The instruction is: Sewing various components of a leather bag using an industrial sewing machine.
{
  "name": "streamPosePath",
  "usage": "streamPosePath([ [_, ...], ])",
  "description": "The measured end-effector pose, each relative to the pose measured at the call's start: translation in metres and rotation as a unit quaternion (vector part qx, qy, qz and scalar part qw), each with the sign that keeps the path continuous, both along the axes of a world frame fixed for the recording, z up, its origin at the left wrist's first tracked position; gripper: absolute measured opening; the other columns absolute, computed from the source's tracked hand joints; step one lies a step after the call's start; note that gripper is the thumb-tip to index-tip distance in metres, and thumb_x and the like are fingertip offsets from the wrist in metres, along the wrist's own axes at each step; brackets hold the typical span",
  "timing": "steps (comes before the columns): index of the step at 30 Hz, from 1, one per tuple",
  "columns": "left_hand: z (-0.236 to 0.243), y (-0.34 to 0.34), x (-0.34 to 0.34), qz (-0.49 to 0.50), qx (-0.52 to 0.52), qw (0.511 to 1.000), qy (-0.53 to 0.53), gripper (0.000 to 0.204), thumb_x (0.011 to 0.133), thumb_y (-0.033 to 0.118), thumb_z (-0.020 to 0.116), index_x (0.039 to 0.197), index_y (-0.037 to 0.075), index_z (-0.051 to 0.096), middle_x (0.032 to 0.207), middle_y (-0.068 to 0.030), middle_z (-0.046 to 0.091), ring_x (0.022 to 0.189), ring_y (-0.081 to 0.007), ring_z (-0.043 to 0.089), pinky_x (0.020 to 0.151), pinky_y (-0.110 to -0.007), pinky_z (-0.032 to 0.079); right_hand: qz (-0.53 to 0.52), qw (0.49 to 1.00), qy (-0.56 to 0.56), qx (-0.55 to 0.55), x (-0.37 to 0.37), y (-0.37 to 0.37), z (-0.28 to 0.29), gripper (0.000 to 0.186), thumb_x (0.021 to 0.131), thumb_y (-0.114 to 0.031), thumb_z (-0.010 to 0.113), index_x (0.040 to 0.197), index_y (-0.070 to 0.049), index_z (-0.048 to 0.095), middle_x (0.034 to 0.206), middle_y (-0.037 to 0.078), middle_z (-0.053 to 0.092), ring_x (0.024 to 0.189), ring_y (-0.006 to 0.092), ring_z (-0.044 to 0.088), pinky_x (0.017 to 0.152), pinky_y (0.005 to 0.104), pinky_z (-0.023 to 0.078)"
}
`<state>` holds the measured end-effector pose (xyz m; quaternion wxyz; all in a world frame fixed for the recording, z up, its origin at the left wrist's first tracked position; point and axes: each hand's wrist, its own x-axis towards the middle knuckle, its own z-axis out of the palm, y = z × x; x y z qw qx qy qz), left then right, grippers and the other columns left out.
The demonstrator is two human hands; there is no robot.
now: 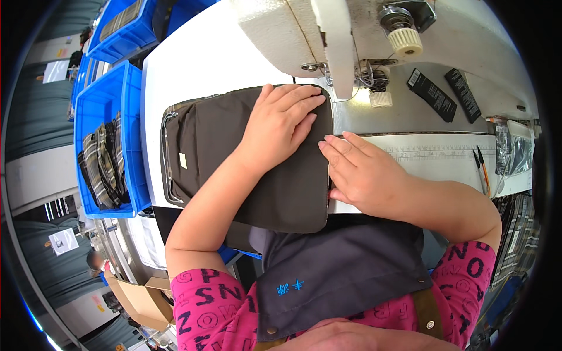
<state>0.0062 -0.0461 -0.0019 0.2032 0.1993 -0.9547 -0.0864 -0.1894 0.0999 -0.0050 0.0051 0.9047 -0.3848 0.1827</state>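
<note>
A dark brown fabric piece [216, 146] with a zipper along its left edge lies flat on the white sewing table [193, 64]. My left hand [281, 126] presses flat on its upper right part, fingers spread toward the sewing machine's needle area [342, 82]. My right hand [363, 172] rests at the fabric's right edge, fingertips touching the seam line next to the machine bed [404, 114]. Neither hand grips anything; both lie on the cloth.
The white sewing machine [351, 29] rises at the top. Two black labels [433, 93] lie on its bed. A blue bin [108, 146] with plaid fabric stands at the left. A ruler strip [439, 149] and small snips [481, 167] sit to the right.
</note>
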Motion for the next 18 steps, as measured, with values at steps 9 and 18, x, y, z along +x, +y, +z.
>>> streamPosePath([
  [9,-0.009,-0.004,-0.014,0.022,0.01,0.999,0.035,0.031,0.089,0.009,0.074,0.12,0.008,0.074,0.124,-0.0026,0.072,0.113,-0.0244,0.065,0.095,-0.04,0.046,-0.032,0.999,0.005,-0.004,-0.011,-0.005,0.004,0.049,0.079,-0.034,0.079,0.104,0.008,0.074,0.128,0.025,0.069,0.126,0.0365,0.062,0.111,0.0477,0.047],
  [18,-0.01,-0.013,-0.017,0.031,0.011,0.999,0.026,0.029,0.089,0.012,0.074,0.118,0.008,0.076,0.119,-0.0025,0.075,0.108,-0.0237,0.065,0.093,-0.04,0.046,-0.044,0.998,-0.006,0.042,-0.014,-0.009,0.004,0.051,0.068,-0.025,0.087,0.105,0.005,0.07,0.138,0.023,0.064,0.135,0.0357,0.058,0.115,0.0491,0.046],
])
